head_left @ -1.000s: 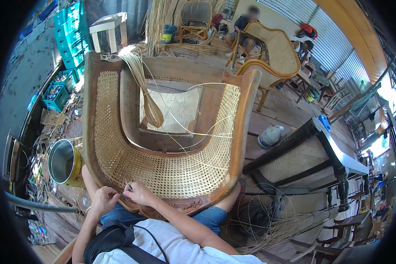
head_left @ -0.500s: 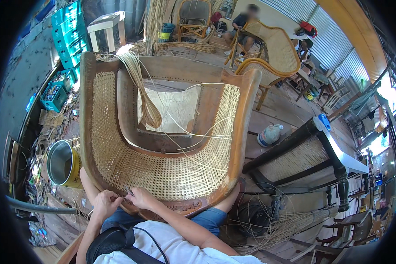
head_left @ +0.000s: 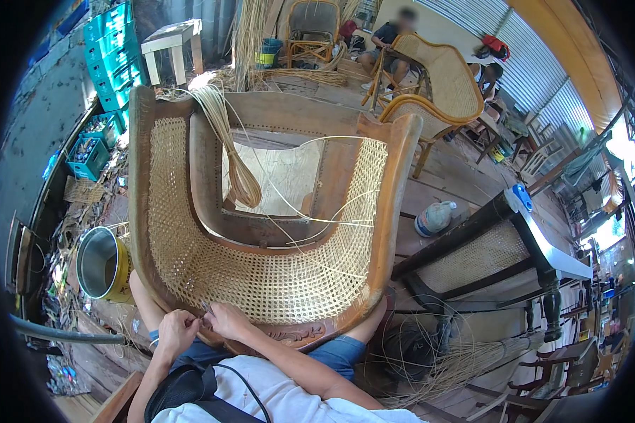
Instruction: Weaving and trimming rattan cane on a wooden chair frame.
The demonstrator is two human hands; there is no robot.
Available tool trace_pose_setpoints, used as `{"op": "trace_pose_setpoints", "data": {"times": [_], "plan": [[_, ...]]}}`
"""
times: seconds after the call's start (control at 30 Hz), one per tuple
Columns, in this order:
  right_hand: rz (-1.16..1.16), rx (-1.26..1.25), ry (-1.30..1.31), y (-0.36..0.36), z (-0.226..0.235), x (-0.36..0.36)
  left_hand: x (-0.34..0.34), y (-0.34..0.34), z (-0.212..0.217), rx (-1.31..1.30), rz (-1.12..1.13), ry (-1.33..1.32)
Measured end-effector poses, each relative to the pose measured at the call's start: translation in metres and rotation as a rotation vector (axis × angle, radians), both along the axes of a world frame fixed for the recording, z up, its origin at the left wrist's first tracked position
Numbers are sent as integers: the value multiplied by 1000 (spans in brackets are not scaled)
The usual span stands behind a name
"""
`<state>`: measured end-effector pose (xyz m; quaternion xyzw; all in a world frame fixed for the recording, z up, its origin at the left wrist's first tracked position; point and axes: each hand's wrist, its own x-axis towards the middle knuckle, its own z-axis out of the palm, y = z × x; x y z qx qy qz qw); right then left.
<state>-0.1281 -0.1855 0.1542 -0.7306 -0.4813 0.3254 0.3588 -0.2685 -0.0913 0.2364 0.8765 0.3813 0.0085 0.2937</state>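
Cane panel [head_left: 261, 275]: woven seat-back of the wooden chair frame [head_left: 395, 204], lying across my lap, its near edge at 6 o'clock.
Change: I see both hands a little lower on the panel's bottom edge than a second ago; the chair has barely shifted.
Left hand [head_left: 177, 330]: fingers curled and pressed together, pinching a thin cane strand [head_left: 203, 319] at the weave's edge.
Right hand [head_left: 227, 321]: fingers bent on the same edge; I cannot tell what they grip.
Loose cane bundle [head_left: 229, 144]: hangs at 12 o'clock from the hands.
Metal can [head_left: 102, 264]: at 10 o'clock.
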Motion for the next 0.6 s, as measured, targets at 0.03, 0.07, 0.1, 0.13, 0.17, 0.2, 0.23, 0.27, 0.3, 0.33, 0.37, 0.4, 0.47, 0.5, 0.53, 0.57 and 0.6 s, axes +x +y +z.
{"op": "trace_pose_setpoints", "data": {"times": [0.03,0.07,0.1,0.13,0.17,0.2,0.23,0.27,0.3,0.33,0.37,0.4,0.47,0.5,0.53,0.57,0.6], "plan": [[8,-5,-9,0,1,0,-1,0,-2,1,2,-1],[10,-4,-10,1,2,0,-3,0,-4,11,-3,-12],[11,-16,-8,1,3,-1,-4,0,-5,20,-8,-22],[12,-28,-6,1,4,-1,-4,0,-5,21,-7,-22],[14,-28,-5,1,6,-1,-3,0,-4,13,-3,-16],[19,-29,-14,0,8,0,-3,-1,-3,6,2,-9],[24,-29,-23,0,10,0,-3,-2,-3,7,3,-8],[26,-28,-22,0,10,0,-2,-2,-1,7,1,-2],[31,-37,-20,0,10,1,-1,-3,0,7,-1,4],[37,-45,-17,-1,10,1,1,-5,1,8,1,5],[38,-44,-16,-1,10,3,3,-6,2,8,-7,-12],[38,-40,-11,-2,11,4,4,-6,3,10,-14,-29],[37,-34,-5,-1,12,3,2,-6,-1,25,-12,-26],[33,-43,-13,-2,13,2,2,-7,-3,37,-10,-26],[28,-51,-21,-2,13,1,2,-7,-2,38,-10,-26],[28,-50,-20,-1,12,1,3,-6,0,29,-12,-14],[29,-58,-29,0,11,1,4,-6,1,18,-15,-1]]}}
